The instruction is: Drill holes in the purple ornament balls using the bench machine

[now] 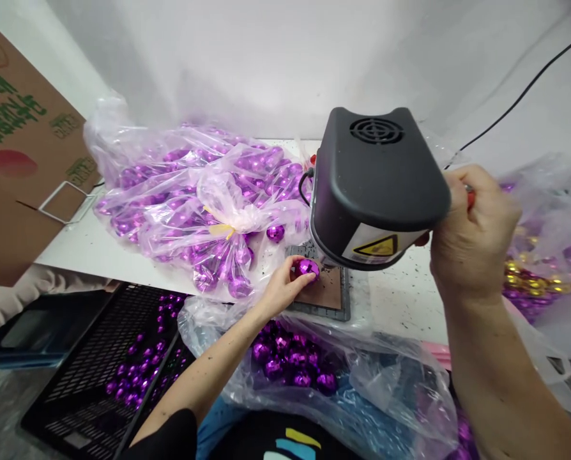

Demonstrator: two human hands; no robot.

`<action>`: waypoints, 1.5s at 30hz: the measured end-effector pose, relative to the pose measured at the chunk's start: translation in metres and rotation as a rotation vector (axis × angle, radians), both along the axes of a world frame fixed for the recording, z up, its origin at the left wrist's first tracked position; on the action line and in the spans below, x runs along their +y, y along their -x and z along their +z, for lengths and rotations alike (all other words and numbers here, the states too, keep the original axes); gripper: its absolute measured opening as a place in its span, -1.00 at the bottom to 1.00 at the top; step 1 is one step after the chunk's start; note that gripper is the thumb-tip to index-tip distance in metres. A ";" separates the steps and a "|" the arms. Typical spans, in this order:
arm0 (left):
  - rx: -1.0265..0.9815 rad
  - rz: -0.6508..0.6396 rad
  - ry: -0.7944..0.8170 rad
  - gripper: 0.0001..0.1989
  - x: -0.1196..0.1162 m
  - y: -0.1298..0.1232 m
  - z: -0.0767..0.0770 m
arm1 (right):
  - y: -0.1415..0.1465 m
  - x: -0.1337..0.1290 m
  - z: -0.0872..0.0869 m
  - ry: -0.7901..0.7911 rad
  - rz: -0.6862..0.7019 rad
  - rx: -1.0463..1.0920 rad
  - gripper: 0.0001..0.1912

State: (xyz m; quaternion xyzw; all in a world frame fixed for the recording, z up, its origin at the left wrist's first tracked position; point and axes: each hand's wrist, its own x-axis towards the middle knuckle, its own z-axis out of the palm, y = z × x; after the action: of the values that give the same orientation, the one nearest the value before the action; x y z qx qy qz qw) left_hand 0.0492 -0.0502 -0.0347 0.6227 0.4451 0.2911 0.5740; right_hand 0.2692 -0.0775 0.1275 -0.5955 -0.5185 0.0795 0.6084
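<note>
My left hand pinches a shiny faceted purple ball between thumb and fingers. It holds the ball over a brown-topped base plate, beneath the front of a black machine. That machine has a round vent on top and a yellow warning triangle on its label. My right hand is closed round a handle at the machine's right side; only bits of red show between the fingers. A loose purple ball lies just beyond my left hand.
A large tied plastic bag of purple balls covers the table's left. In my lap, an open bag holds more balls. A black crate stands lower left, a cardboard box at far left. Purple and gold balls lie right.
</note>
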 end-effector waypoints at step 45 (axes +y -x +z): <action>0.160 -0.073 -0.396 -0.56 -0.014 -0.027 -0.030 | 0.019 -0.088 -0.077 -0.021 -0.050 -0.436 -0.90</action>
State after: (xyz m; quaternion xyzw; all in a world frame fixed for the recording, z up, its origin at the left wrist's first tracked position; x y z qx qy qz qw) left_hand 0.0763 -0.0647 -0.0648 0.7602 0.4003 0.3016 0.4134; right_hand 0.2506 -0.1654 0.0506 -0.6049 -0.6236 -0.0718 0.4899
